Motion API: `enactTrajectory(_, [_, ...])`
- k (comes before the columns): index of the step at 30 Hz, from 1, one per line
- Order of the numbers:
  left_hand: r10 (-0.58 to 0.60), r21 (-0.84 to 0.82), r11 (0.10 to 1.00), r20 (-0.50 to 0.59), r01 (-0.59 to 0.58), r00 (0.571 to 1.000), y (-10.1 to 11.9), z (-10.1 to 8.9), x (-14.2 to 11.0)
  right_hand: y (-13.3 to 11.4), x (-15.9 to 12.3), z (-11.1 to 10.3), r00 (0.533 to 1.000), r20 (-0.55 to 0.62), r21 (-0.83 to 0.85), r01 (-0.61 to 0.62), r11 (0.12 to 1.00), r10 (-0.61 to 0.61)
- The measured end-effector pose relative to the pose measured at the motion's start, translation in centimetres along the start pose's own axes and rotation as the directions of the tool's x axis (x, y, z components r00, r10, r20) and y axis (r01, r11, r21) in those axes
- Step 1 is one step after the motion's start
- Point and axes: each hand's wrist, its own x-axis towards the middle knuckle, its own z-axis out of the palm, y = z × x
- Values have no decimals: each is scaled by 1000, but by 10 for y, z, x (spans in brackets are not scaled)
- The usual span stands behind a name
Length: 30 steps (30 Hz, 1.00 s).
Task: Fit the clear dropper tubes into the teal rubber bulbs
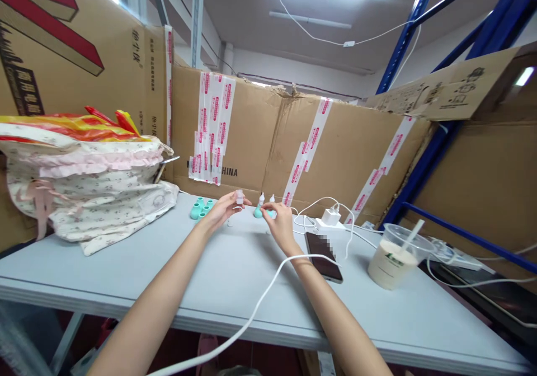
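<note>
The left hand pinches a small clear cap between thumb and fingers, raised above the table. The right hand has its thumb and fingers drawn together at a teal bulb with a white tip; whether they grip it or only touch it, I cannot tell. A second white tip shows just behind that hand, its lower part mostly hidden. Near the left hand, on its left, stands a cluster of teal cups. A white cable crosses the right wrist. Beyond that wrist lie a phone and, behind it, a white charger; farther right stands a drink with a straw. At the far left sits a flowered bag, and taped cardboard walls the back edge
</note>
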Motion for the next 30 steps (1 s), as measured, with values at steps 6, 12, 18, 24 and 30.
enactTrajectory(6, [-198,129,974,71,187,978,-40,29,1,20,-21,-26,984,-159,152,-52,987,76])
enactTrajectory(12, [-322,146,940,70,310,944,-75,45,16,24,-25,-24,993,-121,-20,-2,1000,-1])
enactTrajectory(18, [-316,-11,949,-30,316,948,-92,58,24,31,-28,-23,1000,-21,-117,-3,993,1])
enactTrajectory(24, [-258,-60,965,-70,254,964,-96,60,21,30,-30,-19,998,63,-172,-2,985,13])
enactTrajectory(30, [-293,-6,956,-83,293,953,-97,58,22,31,-31,-20,999,42,-111,-19,994,24])
